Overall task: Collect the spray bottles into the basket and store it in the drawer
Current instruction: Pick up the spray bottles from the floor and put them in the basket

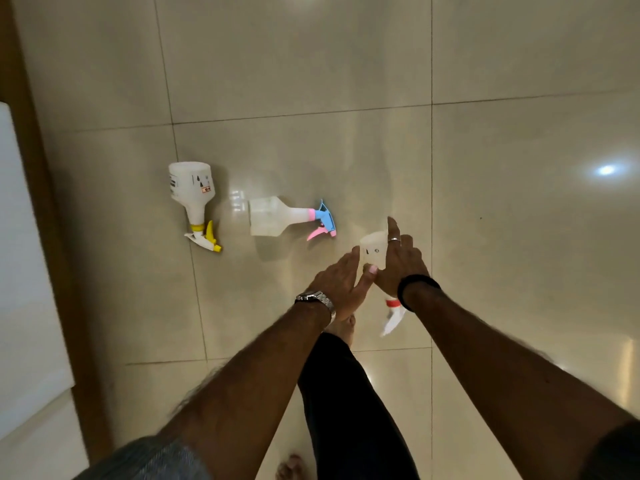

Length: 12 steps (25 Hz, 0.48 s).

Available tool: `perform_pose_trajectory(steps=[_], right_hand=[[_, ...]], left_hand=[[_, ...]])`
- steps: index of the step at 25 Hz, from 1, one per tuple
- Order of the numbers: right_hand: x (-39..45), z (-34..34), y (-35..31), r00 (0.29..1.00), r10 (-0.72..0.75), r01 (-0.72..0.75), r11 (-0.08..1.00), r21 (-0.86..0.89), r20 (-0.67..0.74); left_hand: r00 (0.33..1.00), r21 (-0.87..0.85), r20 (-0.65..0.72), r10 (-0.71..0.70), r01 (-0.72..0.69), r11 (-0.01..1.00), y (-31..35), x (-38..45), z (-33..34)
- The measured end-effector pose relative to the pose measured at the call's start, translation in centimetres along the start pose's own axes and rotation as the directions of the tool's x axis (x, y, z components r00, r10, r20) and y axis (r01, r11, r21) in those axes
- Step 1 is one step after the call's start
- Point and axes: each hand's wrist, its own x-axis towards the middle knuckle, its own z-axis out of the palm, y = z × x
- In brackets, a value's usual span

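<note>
Three translucent white spray bottles are in view over a tiled floor. One with a yellow trigger (192, 192) lies at the left. Another with a blue and pink trigger (273, 216) lies in the middle. The third, with a red collar and white trigger (374, 250), sits between my hands, base pointing away from me. My right hand (400, 261) wraps its neck from the right, and the trigger pokes out below my wrist. My left hand (341, 284) is flat with fingers straight, its thumb touching the bottle's side. No basket or drawer is visible.
Glossy beige floor tiles (519, 237) spread all around. A white panel with a brown wooden frame (24, 271) runs down the left edge. My leg in black trousers (343, 393) and bare feet are below my hands.
</note>
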Motion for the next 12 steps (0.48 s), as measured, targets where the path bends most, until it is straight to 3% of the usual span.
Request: perform_pose_trajectory(steps=[5, 8, 12], right_hand=[[-3.1, -3.8, -3.1, 0.996, 0.076, -0.08, 0.987, 0.14, 0.039], [-5.0, -5.9, -4.3, 0.986, 0.096, -0.126, 0.966, 0.227, 0.138], [-9.3, -8.7, -7.8, 0.922, 0.074, -0.274, 0.818, 0.507, 0.38]], left_hand=[[0.996, -0.184, 0.018, -0.085, 0.087, 0.979, 3.2, -2.9, -4.2], [0.985, -0.325, 0.017, -0.17, 0.166, 0.931, 4.2, -5.7, -6.7], [0.964, -0.626, 0.021, -0.266, 0.22, 0.748, 3.8, -11.6, -9.1]])
